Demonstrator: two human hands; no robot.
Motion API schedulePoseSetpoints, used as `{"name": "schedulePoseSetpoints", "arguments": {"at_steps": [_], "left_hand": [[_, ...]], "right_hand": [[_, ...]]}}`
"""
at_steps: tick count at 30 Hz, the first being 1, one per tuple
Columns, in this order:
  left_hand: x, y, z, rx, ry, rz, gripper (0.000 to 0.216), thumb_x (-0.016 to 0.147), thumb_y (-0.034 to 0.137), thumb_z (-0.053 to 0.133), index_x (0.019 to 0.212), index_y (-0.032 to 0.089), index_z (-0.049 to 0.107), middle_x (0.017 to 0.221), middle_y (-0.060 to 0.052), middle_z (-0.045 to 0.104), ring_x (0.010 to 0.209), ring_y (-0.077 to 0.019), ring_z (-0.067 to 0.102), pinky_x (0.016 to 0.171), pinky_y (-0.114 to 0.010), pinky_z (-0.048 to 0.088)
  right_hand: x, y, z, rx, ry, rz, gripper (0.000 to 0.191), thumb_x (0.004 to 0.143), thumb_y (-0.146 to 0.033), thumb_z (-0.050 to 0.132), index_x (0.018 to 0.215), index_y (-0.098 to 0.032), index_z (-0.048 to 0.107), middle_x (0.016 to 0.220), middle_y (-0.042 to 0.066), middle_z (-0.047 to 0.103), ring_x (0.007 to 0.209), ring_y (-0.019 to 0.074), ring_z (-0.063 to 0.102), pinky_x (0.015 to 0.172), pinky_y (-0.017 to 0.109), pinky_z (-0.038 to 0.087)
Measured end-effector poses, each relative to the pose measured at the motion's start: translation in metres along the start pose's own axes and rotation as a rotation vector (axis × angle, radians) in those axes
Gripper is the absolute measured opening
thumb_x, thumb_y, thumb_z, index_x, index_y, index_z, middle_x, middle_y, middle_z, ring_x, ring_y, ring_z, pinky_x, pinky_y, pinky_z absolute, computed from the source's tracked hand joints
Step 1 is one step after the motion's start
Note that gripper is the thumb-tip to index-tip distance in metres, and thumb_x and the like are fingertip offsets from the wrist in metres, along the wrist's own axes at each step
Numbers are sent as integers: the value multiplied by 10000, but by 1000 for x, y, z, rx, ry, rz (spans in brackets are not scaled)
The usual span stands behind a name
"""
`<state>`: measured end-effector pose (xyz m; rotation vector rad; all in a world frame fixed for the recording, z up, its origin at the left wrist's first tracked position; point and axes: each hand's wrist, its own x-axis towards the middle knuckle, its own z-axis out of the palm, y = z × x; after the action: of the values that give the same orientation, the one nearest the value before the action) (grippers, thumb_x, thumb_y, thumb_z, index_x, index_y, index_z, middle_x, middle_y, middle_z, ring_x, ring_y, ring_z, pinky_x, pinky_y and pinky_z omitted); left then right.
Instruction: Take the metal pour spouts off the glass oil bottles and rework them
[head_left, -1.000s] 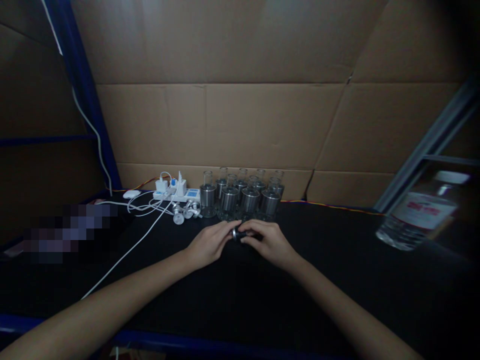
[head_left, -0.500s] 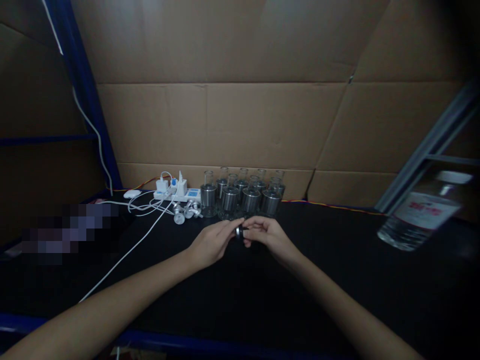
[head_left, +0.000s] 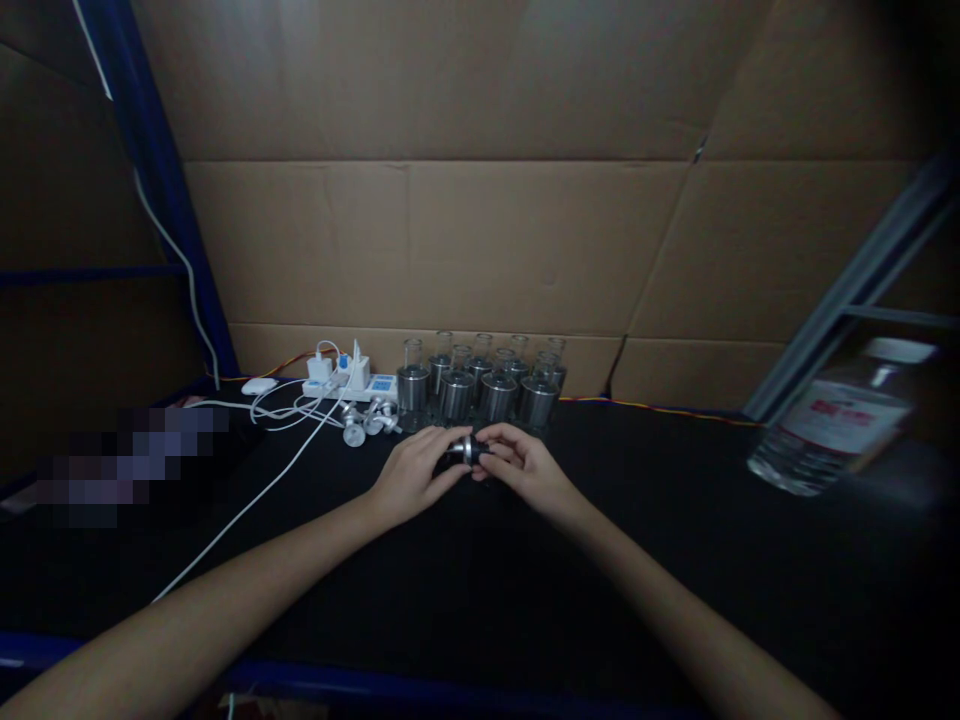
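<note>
Between my two hands is a small black cylindrical part with a silver ring [head_left: 468, 450], held above the black table. My left hand [head_left: 411, 474] is closed around its left end, with the thumb below and the fingers over the top. The fingertips of my right hand [head_left: 529, 468] pinch the right end. Fingers cover much of the part, so its exact kind is hidden. Just beyond my hands stand several narrow-necked glass bottles with brushed-metal bands [head_left: 456, 396], upright and grouped close together.
Several small silvery metal pieces [head_left: 354, 430] lie left of the bottles. Behind them is a white power strip [head_left: 384, 384] with plugged-in chargers, and a white cable [head_left: 259, 486] runs toward me. A large clear labelled bottle [head_left: 832, 425] stands at right. Cardboard [head_left: 525, 240] lines the back.
The black part has turned so that more of its left side and silver ring show. My left fingers have shifted, with the thumb now below it. The view has moved slightly.
</note>
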<state>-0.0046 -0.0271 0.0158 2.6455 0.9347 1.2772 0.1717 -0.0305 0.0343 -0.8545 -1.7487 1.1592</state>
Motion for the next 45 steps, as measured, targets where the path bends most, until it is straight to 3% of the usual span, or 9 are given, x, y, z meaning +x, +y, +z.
{"name": "schedulePoseSetpoints", "arguments": {"at_steps": [6,14,25,29,34,37,41,45], "left_hand": [[-1,-8,5,-154,33,-48,391,756,259,513,1128,184,421,1086,-63,532,994,-167,490,870,-306,387],[-2,-9,5,-187,-8,-36,396,757,260,516,1135,189,425,1070,-60,543,979,-163,504,854,-299,398],[-5,-2,2,-56,-48,65,359,793,236,473,1136,159,401,1021,-72,540,931,-164,491,827,-310,412],[-5,-2,1,4,-51,112,363,805,226,450,1152,146,378,997,-80,537,893,-165,490,791,-311,432],[-5,-4,3,96,-85,191,353,830,241,402,1160,122,360,898,-81,550,818,-165,500,740,-320,449],[-4,-5,4,107,-108,195,339,832,270,398,1139,126,381,893,-80,557,809,-166,508,734,-322,448],[-3,-3,3,-16,-56,76,348,805,275,456,1129,159,400,969,-70,550,878,-160,511,783,-301,433],[-1,-2,3,-109,-16,-13,357,787,281,487,1123,185,416,1035,-65,540,951,-162,500,839,-303,404]], "right_hand": [[-3,0,-2,-468,13,-284,213,745,-215,497,955,-198,470,932,50,496,814,132,540,673,272,508],[-6,-10,-8,-689,-38,-399,187,771,-232,484,950,-183,485,871,45,513,706,112,538,647,261,489],[-7,-5,3,-686,127,-362,113,711,-210,545,806,-148,536,682,21,550,611,108,535,554,225,460],[-7,-2,6,-606,165,-275,118,688,-236,568,771,-154,557,647,17,564,590,119,548,545,243,454],[-5,0,4,-234,78,-31,184,663,-280,586,768,-147,515,576,1,571,522,122,569,525,256,465],[-1,1,0,-106,-18,42,221,656,-294,594,782,-144,493,532,-13,566,473,111,553,503,248,457],[1,-1,-5,-179,-23,-12,222,772,-357,448,805,-142,490,521,-8,549,443,103,526,468,241,441],[-4,-12,-10,-575,86,-256,216,816,-315,387,896,-165,520,666,21,558,566,107,529,529,233,434]]}}
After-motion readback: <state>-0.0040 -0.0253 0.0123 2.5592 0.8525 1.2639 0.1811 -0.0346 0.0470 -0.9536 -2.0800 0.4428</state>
